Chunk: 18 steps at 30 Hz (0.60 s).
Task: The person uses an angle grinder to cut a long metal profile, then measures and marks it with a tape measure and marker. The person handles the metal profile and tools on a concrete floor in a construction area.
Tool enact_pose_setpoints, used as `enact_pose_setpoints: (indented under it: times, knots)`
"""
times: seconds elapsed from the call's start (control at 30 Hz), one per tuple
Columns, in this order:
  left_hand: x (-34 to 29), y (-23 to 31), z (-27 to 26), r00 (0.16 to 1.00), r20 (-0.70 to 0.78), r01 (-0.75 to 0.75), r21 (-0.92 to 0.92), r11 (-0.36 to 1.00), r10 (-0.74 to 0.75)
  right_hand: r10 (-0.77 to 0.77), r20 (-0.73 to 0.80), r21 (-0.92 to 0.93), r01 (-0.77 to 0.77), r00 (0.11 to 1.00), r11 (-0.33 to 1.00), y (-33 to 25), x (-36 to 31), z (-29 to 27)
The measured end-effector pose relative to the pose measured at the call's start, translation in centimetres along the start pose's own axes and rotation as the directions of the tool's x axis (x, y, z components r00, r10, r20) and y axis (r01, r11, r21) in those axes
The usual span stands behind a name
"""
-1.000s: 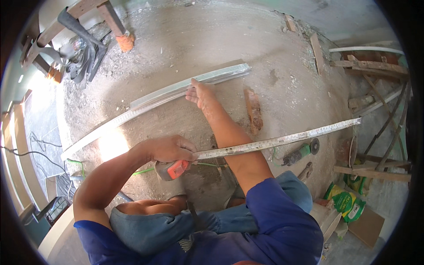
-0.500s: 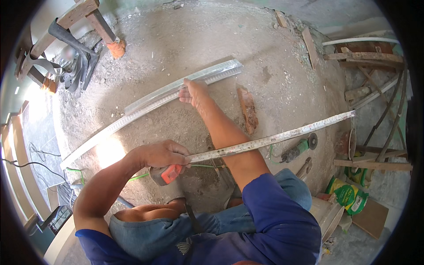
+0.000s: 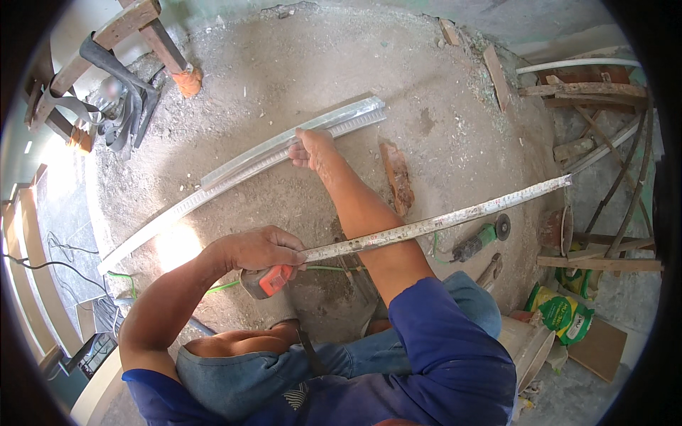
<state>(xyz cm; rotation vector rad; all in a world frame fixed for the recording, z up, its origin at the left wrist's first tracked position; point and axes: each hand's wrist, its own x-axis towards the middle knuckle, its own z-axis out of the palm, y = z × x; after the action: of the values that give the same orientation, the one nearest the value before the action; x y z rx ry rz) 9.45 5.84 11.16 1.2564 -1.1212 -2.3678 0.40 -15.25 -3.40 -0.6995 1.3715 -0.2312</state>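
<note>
White tape blade (image 3: 462, 216) and green bag (image 3: 566, 316) both carry printing.

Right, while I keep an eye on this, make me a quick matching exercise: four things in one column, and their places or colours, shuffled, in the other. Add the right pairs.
Things:
1. tape measure
2. angle grinder
3. metal strips
4. bag

Places or colours:
A. silvery, at the fingers of the right hand
B. yellow and green, next to a flat brown board
C. red and dark case, held in the left hand
D. green and dark, lying on the bare floor

Right pairs: 1-C, 2-D, 3-A, 4-B
</note>
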Motion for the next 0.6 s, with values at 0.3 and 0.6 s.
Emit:
enact_pose_setpoints:
  times: [0.3, 0.6]
  knots:
    - [-0.1, -0.2, -0.1, 1.0, -0.003, -0.021, 0.024, 0.999, 0.021, 0.0, -0.02, -0.028, -0.001, 1.0, 1.0, 0.1, 0.6, 0.0]
    - [0.0, -0.5, -0.1, 0.999, -0.022, -0.039, 0.017, 0.999, 0.039, 0.032, -0.039, -0.062, -0.034, 0.999, 0.997, -0.1, 1.7, -0.3]
